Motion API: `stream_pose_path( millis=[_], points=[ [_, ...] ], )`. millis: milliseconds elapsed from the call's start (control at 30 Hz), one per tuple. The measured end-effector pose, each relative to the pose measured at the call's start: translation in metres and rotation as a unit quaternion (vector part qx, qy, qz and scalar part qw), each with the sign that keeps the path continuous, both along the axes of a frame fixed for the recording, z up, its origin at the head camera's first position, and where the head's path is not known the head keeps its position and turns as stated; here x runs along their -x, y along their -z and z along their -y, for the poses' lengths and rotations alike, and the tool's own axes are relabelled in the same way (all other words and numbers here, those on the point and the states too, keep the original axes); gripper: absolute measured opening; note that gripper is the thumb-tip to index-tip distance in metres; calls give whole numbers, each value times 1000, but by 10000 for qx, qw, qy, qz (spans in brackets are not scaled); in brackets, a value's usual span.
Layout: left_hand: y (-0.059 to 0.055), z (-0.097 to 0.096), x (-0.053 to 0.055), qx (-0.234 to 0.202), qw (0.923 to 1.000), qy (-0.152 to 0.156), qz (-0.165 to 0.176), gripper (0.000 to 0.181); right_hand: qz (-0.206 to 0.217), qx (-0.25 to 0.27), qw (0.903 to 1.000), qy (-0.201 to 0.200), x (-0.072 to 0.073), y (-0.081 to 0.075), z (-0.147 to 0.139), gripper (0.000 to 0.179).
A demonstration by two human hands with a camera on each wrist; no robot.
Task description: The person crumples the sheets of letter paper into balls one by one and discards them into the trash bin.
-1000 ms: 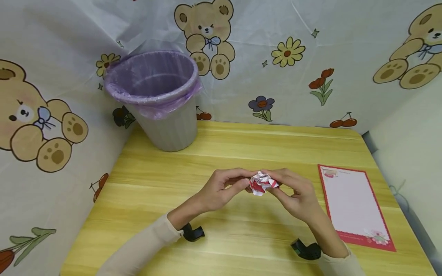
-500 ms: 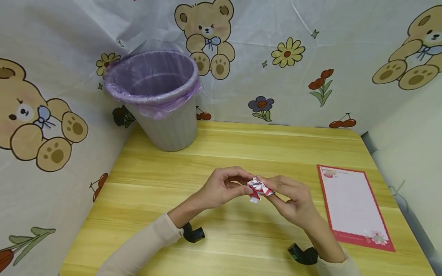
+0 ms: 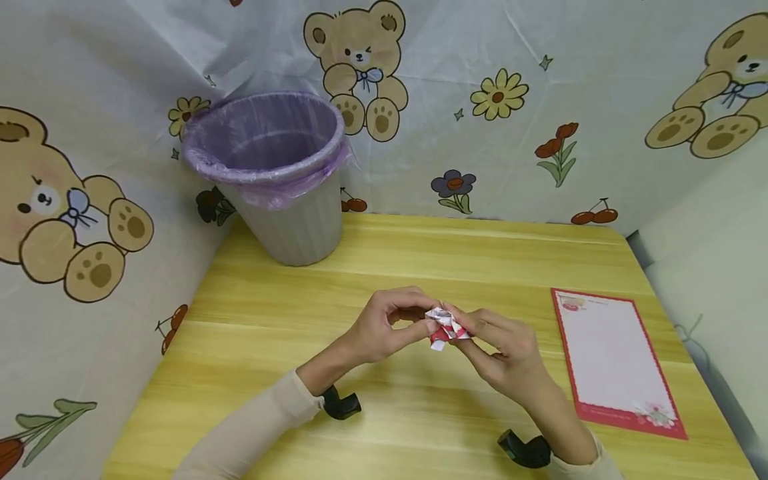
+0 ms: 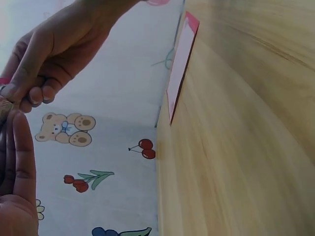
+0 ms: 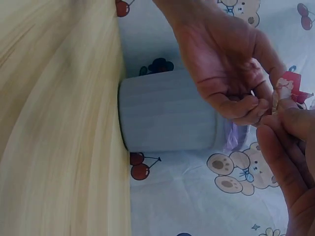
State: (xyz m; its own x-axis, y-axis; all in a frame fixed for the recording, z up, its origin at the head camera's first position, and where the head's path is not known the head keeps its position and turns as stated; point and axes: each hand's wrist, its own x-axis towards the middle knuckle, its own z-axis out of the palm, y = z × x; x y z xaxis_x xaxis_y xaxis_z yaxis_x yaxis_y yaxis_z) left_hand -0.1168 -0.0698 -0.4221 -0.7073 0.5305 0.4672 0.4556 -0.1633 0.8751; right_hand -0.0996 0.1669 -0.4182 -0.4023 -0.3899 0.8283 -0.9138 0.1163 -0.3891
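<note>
A crumpled piece of red and white paper (image 3: 446, 327) is held between both hands above the middle of the table. My left hand (image 3: 381, 327) pinches its left side with thumb and fingers. On the opposite side, my right hand (image 3: 507, 350) grips it the same way. In the right wrist view the crumpled paper (image 5: 288, 88) pokes out red and white between the fingertips. Only a sliver of it shows at the edge of the left wrist view. To the right of my right hand lies a flat sheet of paper (image 3: 618, 360) with a red border.
A grey trash bin (image 3: 300, 227) with a purple liner bag stands at the back left of the wooden table (image 3: 480, 260). A cloth (image 3: 414, 40) printed with bears and flowers hangs behind and to the left. A pale wall rises at the right.
Both hands have shifted slightly left and turned the crumpled paper, which looks more compact. The bin and flat sheet stay in place.
</note>
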Motion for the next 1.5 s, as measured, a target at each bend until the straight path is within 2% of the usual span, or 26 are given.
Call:
stream_pose_path(
  millis=[100, 200, 333, 467, 567, 667, 800, 1000, 1100, 1267, 1433, 1500],
  points=[
    [-8, 4, 0, 51, 9999, 91, 56, 19, -271, -152, 9993, 222, -2, -3, 4, 37],
    [-12, 7, 0, 98, 9998, 174, 50, 16, -457, -310, 9983, 162, -2, -4, 5, 39],
    [-13, 10, 0, 191, 9992, 322, 123, 15, -382, -737, 9965, 116, -4, -6, -3, 40],
    [-11, 13, 3, 347, 9967, 613, 409, 15, -315, -1172, 9925, 131, -6, -10, -11, 41],
    [-9, 14, 5, 449, 9926, 943, 623, 17, -294, -1158, 9928, -55, -8, -11, -14, 40],
    [-9, 14, 5, 533, 9909, 1061, 636, 16, -174, -872, 9951, -422, -8, -9, -12, 37],
    [-10, 12, 3, 617, 9931, 942, 328, 11, 15, -387, 9958, -827, -6, -8, -8, 30],
    [-9, 9, -2, 562, 9960, 681, -121, 4, 504, 19, 9929, -1074, -5, -5, -4, 19],
    [-6, 8, -6, 544, 9970, 481, -271, 5, 655, 38, 9916, -1111, -8, -3, -2, 12],
    [-2, 6, -12, 515, 9974, 266, -426, 10, 564, -31, 9922, -1107, -10, -4, 0, 4],
    [-3, 7, -17, 544, 9967, -9, -604, 9, 572, -52, 9927, -1058, -12, -5, 2, 4],
    [-2, 8, -19, 569, 9966, -16, -603, 9, 607, -105, 9932, -989, -13, -4, 2, 6]
  ],
)
